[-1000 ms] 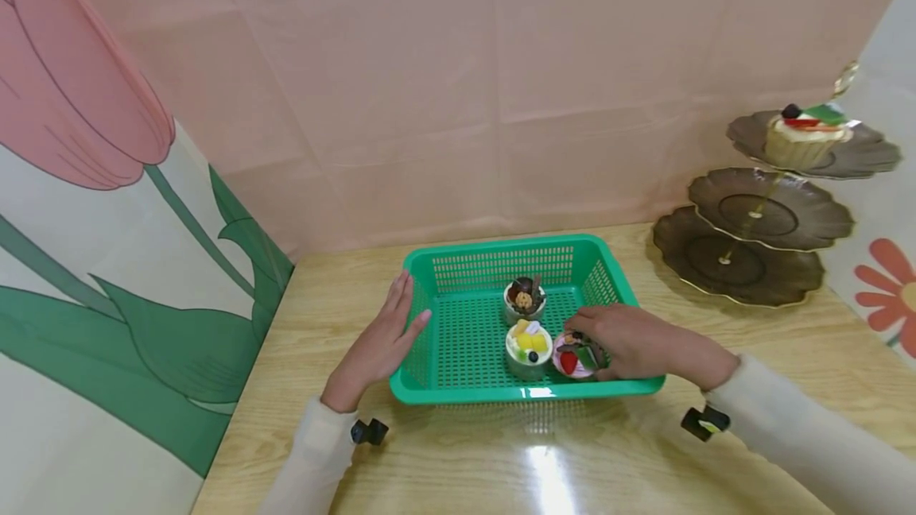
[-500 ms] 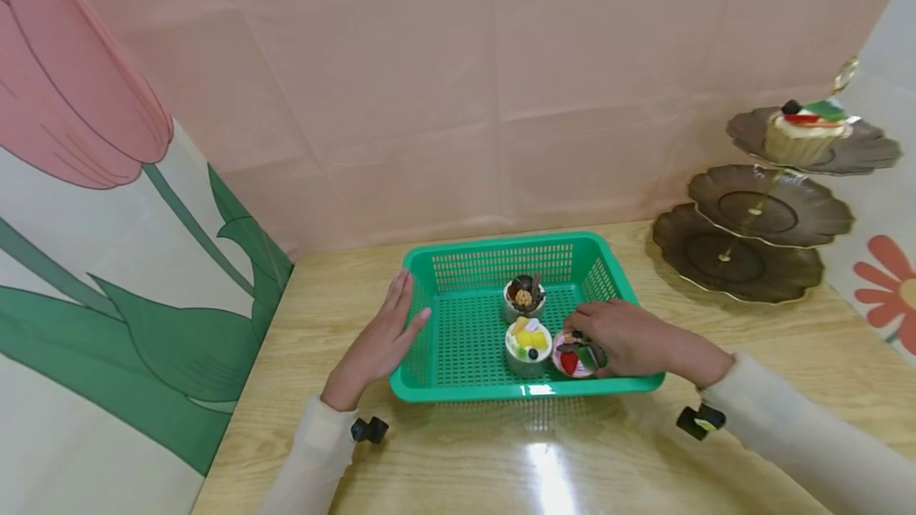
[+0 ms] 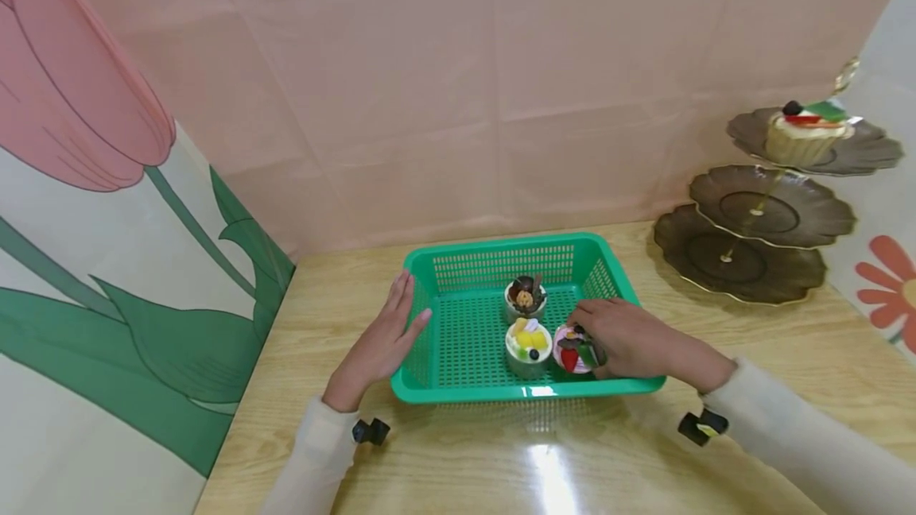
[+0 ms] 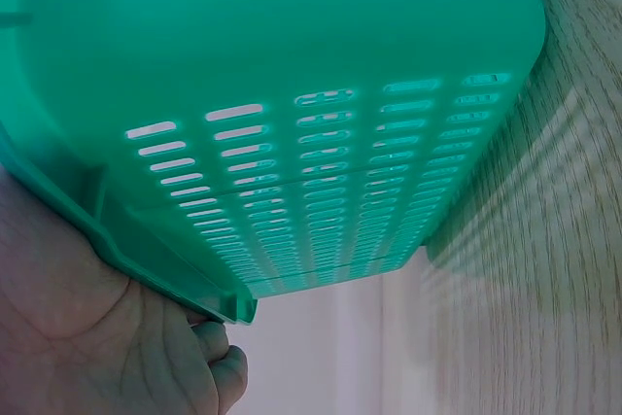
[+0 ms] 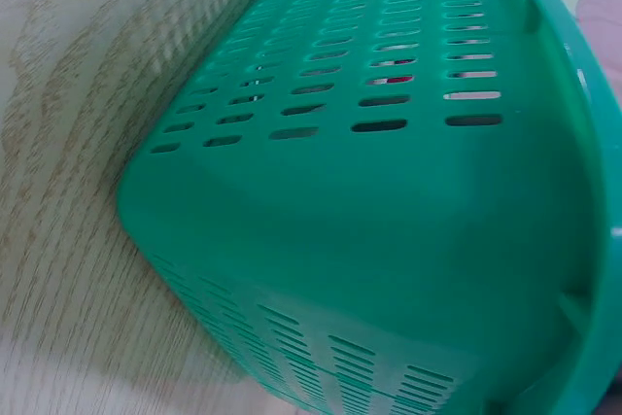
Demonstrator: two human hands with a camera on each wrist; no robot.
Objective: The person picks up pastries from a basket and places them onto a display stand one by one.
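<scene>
Our left hand [image 3: 377,338] lies flat, fingers straight, against the outer wall of the green perforated plastic basket [image 3: 465,265] at its 9 o'clock side. Our right hand [image 3: 621,338] reaches over the 3 o'clock rim, fingers curled round the pink strawberry-topped cupcake [image 3: 570,350] in the near right corner. At that cupcake's 9 o'clock, just beside it, sits a yellow fruit-topped cupcake [image 3: 528,342]; a chocolate-topped cupcake [image 3: 525,296] stands at 12 o'clock from that one. At the basket's 2 o'clock, on the wooden table [image 3: 773,340], stands a dark three-tier scalloped cake stand [image 3: 769,217].
</scene>
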